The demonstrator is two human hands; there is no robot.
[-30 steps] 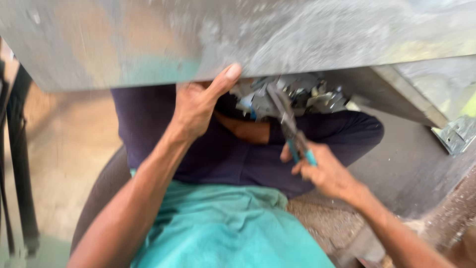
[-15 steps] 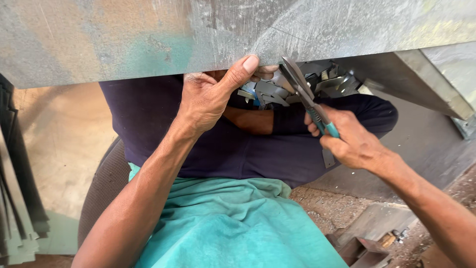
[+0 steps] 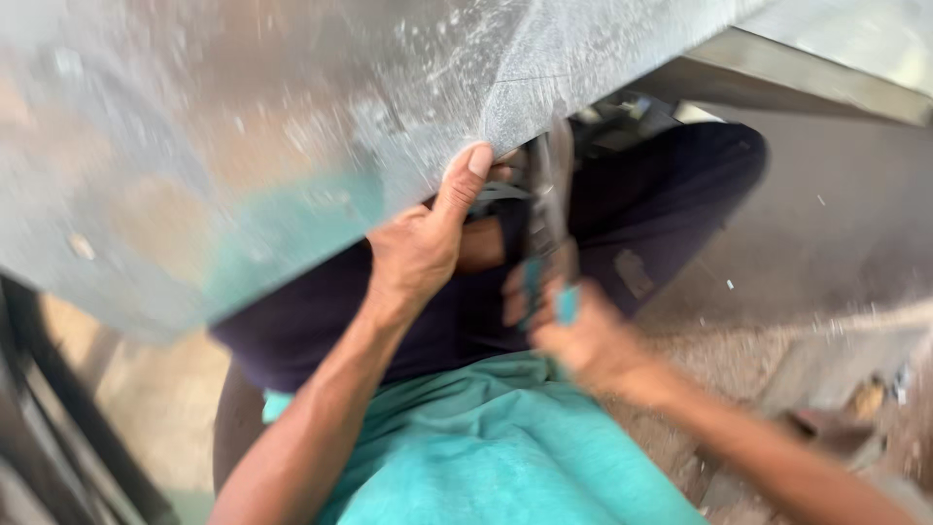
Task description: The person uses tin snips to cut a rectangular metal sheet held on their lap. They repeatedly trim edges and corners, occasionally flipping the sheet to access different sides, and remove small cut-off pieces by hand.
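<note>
My left hand (image 3: 420, 243) grips the lower edge of the metal sheet (image 3: 243, 146), thumb pressed up against it at twelve o'clock. My right hand (image 3: 573, 335), blurred, sits at four o'clock from the left, fingers wrapped round the teal handles of the snips (image 3: 549, 194), whose blades point up to the sheet's edge.

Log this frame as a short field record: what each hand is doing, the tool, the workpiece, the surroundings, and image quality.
Left hand: left hand grips the lower edge of the large grey metal sheet, thumb pressed on its face.
Right hand: right hand closed around the teal-handled metal snips.
Tool: blades point up at the sheet's edge; contact too blurred to tell.
Surroundings: teal cloth over the lap, dark trousers, dusty concrete floor.
Image quality: strong motion blur.
</note>
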